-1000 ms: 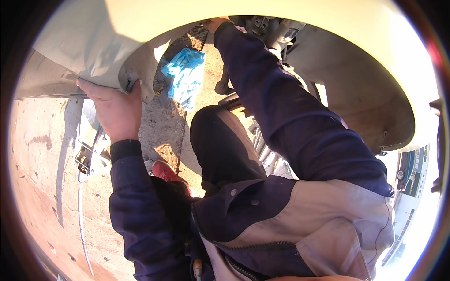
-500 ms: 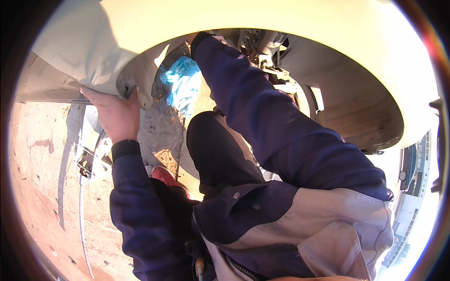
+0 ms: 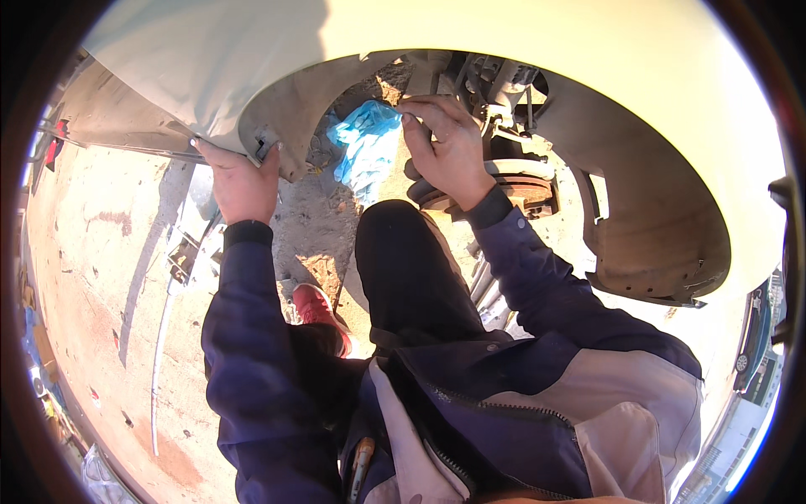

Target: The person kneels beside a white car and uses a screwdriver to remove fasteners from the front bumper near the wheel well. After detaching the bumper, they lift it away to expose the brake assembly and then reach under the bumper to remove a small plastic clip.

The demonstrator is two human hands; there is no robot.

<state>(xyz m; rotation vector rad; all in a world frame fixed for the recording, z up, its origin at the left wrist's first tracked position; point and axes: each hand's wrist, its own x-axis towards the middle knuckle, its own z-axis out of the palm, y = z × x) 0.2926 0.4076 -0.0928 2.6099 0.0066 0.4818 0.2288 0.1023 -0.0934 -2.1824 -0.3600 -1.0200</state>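
A cream car fender (image 3: pixel 227 76) arches over the open wheel well. My left hand (image 3: pixel 243 186) grips its lower corner at the left end of the arch, fingers hidden under the edge and thumb beside a small bracket (image 3: pixel 265 144). In front of the wheel well, my right hand (image 3: pixel 449 149) is raised with bent fingers, thumb and forefinger tips nearly together. Whether anything small is pinched there, I cannot make out. Beyond those fingertips lies a crumpled light-blue plastic sheet (image 3: pixel 365 155) on the ground.
A rusty brake disc (image 3: pixel 529 191) and suspension parts (image 3: pixel 508 88) sit inside the wheel well, right of my right hand. A dark liner (image 3: pixel 663 202) curves along its right side. On the left, a metal jack (image 3: pixel 186 252) with a long rod (image 3: pixel 159 370) rests on the ground.
My right hand has come back out from behind the fender and now shows in front of the wheel well. My left hand keeps its grip on the fender corner. The view has shifted.
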